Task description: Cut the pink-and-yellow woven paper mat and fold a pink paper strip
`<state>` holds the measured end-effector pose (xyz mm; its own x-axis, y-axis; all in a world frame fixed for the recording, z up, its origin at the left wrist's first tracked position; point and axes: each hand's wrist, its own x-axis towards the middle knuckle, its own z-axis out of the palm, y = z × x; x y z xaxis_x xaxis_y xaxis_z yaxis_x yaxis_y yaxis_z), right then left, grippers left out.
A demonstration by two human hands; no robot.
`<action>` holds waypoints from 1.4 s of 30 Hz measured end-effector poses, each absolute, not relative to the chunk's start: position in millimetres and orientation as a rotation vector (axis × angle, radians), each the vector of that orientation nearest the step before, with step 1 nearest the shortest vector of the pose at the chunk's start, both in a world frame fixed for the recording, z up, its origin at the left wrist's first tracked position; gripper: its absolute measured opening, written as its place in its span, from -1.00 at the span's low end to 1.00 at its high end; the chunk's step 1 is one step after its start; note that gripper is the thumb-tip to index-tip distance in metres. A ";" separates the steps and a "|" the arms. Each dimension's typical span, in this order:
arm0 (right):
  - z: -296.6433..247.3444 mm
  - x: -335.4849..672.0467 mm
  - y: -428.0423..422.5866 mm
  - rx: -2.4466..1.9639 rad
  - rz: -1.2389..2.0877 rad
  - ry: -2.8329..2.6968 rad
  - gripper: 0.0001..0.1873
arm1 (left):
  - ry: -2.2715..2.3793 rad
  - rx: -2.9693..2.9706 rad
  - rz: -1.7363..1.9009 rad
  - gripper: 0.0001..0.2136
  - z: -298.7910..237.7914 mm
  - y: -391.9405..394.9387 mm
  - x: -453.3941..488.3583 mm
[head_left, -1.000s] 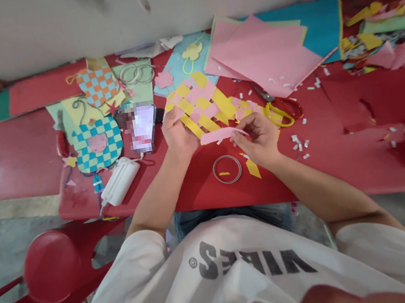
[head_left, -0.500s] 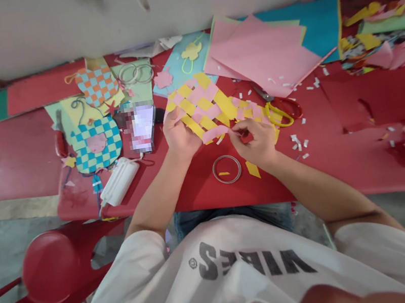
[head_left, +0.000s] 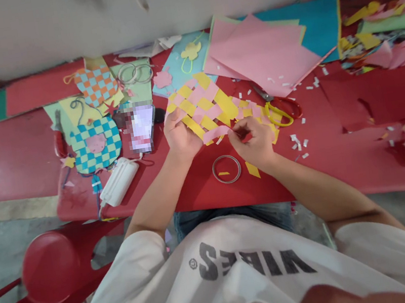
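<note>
A woven sheet of pink and yellow paper strips [head_left: 205, 104] is held up over the red table. My left hand [head_left: 181, 135] grips its left edge, thumb on top. From its lower edge a loose pink paper strip [head_left: 216, 133] sticks out, and my right hand [head_left: 252, 139] pinches the end of that strip between thumb and fingertips. Behind my right hand lies a second pink and yellow woven piece [head_left: 251, 109], partly covered. A pair of scissors [head_left: 278, 114] with yellow and red handles rests just beyond it. Below the hands lies a thin metal ring [head_left: 227, 169].
Pink paper sheets [head_left: 263, 52] lie at the back. To the left are a phone [head_left: 143, 127], a white power bank [head_left: 119, 181] and a blue-green checkered woven piece [head_left: 84, 157]. White paper scraps [head_left: 296, 142] dot the table [head_left: 335, 161]. A red chair [head_left: 50, 268] stands at lower left.
Almost nothing differs. My right hand has shifted very slightly left with the pink strip's end; my left hand keeps its grip on the woven sheet.
</note>
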<state>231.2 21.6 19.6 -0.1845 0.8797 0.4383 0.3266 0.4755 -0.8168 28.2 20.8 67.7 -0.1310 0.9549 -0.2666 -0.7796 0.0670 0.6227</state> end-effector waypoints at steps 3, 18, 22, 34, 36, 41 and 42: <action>19.4 231.1 23.0 -1.050 0.720 -1.729 -0.86 | 0.731 0.298 1.532 -0.38 68.0 20.5 29.6; 6.8 222.2 30.2 -1.083 1.312 -1.316 -0.65 | 0.801 0.264 1.528 -0.37 71.9 18.7 30.9; 7.5 221.0 29.4 -1.083 1.307 -1.319 -0.68 | 0.853 0.276 1.513 -0.35 72.1 18.9 29.6; 6.5 223.5 29.4 -1.020 1.174 -1.376 -0.78 | 0.814 0.225 1.516 -0.39 75.0 19.1 28.2; 8.6 223.9 28.3 -1.006 1.148 -1.394 -0.78 | 0.782 0.220 1.532 -0.40 75.8 19.3 28.5; 12.4 225.5 26.1 -0.985 1.041 -1.443 -0.78 | 0.775 0.214 1.564 -0.42 78.5 20.4 27.3; 12.5 225.9 25.5 -0.987 1.010 -1.457 -0.78 | 0.791 0.211 1.561 -0.42 78.5 20.6 26.3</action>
<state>225.9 25.5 12.5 -0.1006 0.9501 0.2952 0.0571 0.3018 -0.9517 26.3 20.6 78.5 -0.1734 0.9334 -0.3143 -0.8052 0.0494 0.5909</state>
